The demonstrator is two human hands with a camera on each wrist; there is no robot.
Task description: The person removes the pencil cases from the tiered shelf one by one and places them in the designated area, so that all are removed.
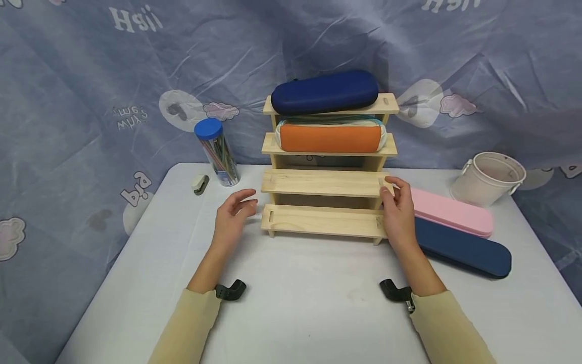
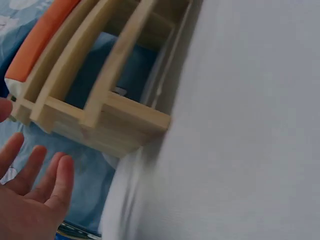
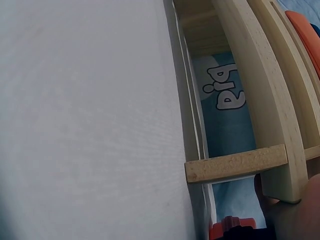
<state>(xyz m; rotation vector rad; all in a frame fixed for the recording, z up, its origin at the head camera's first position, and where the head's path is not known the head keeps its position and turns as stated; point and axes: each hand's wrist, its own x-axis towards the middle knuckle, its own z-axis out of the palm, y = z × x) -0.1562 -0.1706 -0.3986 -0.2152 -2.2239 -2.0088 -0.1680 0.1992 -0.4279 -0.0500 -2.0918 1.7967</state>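
Observation:
A four-tier wooden stepped rack (image 1: 325,183) stands at the back of the table. On its top tier lies a dark blue zip case (image 1: 325,92), and an orange-and-white pouch (image 1: 330,138) sits one tier below. My right hand (image 1: 399,215) grips the right end of the third tier down, thumb in front; the right wrist view shows part of that hand (image 3: 305,212) against the board's end. Just left of the rack, my left hand (image 1: 230,220) hovers with relaxed fingers and nothing in it. Spread fingers (image 2: 62,182) show apart from the wood in the left wrist view.
Right of the rack lie a pink case (image 1: 454,212) and a navy case (image 1: 464,247), with a white bucket (image 1: 486,179) behind them. A blue-lidded clear tube of thin sticks (image 1: 221,156) stands at back left beside a small stapler-like item (image 1: 200,184). A patterned curtain hangs behind.

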